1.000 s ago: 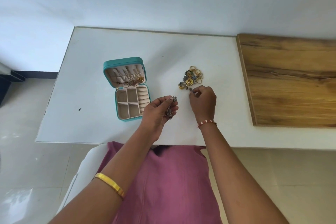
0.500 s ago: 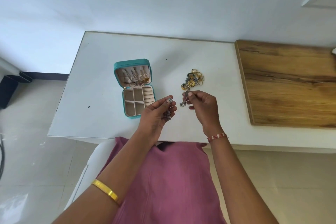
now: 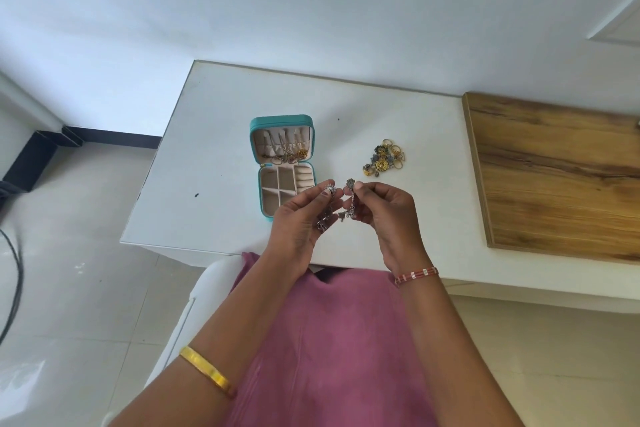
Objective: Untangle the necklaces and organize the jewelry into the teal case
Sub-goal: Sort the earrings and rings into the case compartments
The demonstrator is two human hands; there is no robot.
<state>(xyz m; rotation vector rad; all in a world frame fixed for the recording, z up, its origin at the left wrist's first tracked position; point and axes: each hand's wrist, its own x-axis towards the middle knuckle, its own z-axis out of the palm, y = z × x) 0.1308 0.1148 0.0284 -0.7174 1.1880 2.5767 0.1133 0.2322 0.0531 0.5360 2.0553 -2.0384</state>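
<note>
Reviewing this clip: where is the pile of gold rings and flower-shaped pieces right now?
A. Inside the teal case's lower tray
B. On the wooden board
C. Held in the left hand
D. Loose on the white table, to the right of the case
D: the pile of gold rings and flower pieces lies on the white table, apart from the open teal case and short of the wooden board.

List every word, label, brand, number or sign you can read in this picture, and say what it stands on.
There is none that can be read.
teal case: no brand or label shows on its lid or rim.
wooden board: only grain, no print.
white table: a few dark specks, no writing.
gold bangle and beaded bracelet: any engraving is too small to tell.
silver jewelry in the hands: charms only, no lettering legible.
</note>
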